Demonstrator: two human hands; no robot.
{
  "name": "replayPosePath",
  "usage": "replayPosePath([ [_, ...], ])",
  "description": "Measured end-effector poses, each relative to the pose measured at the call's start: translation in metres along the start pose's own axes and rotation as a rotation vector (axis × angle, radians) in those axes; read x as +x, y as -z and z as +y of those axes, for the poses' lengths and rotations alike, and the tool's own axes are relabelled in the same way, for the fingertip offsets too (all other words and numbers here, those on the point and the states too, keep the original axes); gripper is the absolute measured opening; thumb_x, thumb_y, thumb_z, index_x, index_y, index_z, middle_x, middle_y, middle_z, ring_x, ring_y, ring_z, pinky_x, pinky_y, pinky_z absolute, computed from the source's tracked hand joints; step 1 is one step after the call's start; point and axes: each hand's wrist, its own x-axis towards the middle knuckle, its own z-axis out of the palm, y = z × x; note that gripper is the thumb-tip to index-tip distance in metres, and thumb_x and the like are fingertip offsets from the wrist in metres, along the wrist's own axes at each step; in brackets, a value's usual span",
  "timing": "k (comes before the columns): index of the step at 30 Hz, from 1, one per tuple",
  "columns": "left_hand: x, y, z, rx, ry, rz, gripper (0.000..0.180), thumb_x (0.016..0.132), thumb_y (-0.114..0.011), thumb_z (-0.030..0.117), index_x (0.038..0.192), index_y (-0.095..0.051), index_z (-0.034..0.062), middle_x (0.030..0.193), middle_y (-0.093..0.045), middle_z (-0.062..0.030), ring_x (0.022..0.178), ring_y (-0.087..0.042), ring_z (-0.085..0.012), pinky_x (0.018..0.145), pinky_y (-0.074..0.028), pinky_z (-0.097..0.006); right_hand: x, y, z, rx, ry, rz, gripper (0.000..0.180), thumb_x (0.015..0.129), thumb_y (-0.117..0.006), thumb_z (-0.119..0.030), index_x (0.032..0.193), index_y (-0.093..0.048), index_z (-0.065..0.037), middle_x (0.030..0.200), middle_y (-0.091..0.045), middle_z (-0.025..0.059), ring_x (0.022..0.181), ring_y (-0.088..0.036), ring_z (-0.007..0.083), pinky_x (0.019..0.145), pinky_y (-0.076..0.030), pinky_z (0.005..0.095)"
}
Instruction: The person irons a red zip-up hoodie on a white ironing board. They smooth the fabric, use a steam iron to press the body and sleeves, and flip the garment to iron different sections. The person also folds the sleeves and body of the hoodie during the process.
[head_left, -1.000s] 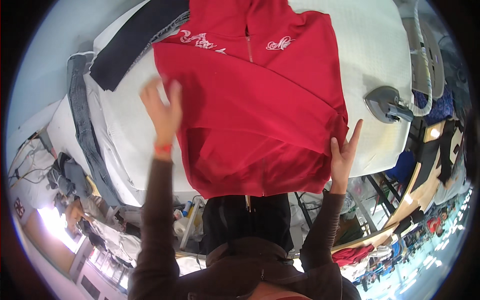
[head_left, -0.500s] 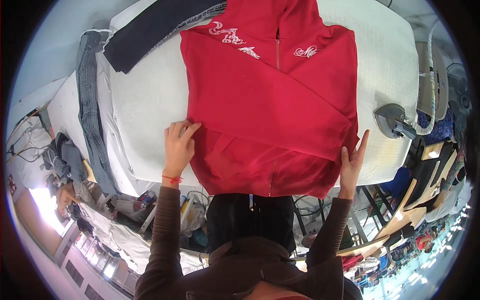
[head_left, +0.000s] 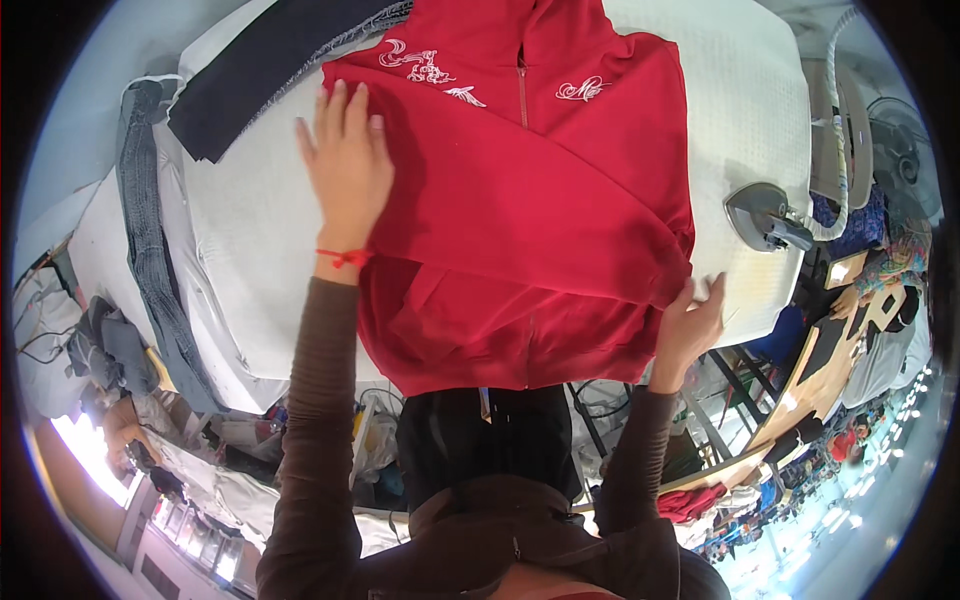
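Lying at 12 o'clock, hoodie looks part-done: sleeve across front, body not folded over; left hand spread at its 10 o'clock edge, right hand at 4 o'clock cuff, can't tell if gripping.

The upper edge cuts off the hoodie at its hood, and the dark cloth too. The left hand hides part of the hoodie's side. Whether the right hand grips the cuff cannot be told. Distant people are too small to make out.
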Motion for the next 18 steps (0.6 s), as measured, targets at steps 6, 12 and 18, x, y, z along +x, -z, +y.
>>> replayPosePath([
  [6,-0.007,-0.039,0.024,-0.037,0.027,-0.005,0.071,0.112,-0.055,0.049,0.171,-0.041,0.0113,0.176,-0.040,-0.0184,0.164,-0.035,-0.0367,0.132,-0.021,-0.064,-0.017,-0.056,-0.117,-0.388,0.583,-0.178,0.070,0.102,-0.068,-0.053,0.164,-0.055,-0.024,0.172,-0.045,0.0201,0.161,-0.037,0.0441,0.129,-0.022,0.0722],
  [12,0.032,-0.021,-0.059,0.102,-0.026,-0.073,0.072,0.113,-0.050,0.052,0.173,-0.037,0.0150,0.179,-0.038,-0.0094,0.166,-0.033,-0.0300,0.133,-0.019,-0.064,-0.023,-0.093,-0.078,-0.334,0.569,-0.166,0.076,0.101,-0.064,-0.060,0.170,-0.048,-0.030,0.181,-0.028,0.0212,0.165,-0.024,0.0493,0.128,-0.016,0.0772],
  [18,0.017,-0.003,0.002,0.022,-0.022,-0.047,0.067,0.112,-0.053,0.046,0.173,-0.040,0.0199,0.178,-0.039,-0.0120,0.165,-0.035,-0.0330,0.133,-0.022,-0.064,-0.017,-0.095,-0.071,-0.360,0.554,-0.135,0.076,0.101,-0.063,-0.061,0.169,-0.049,-0.032,0.179,-0.031,0.0222,0.165,-0.025,0.0492,0.128,-0.016,0.0766],
])
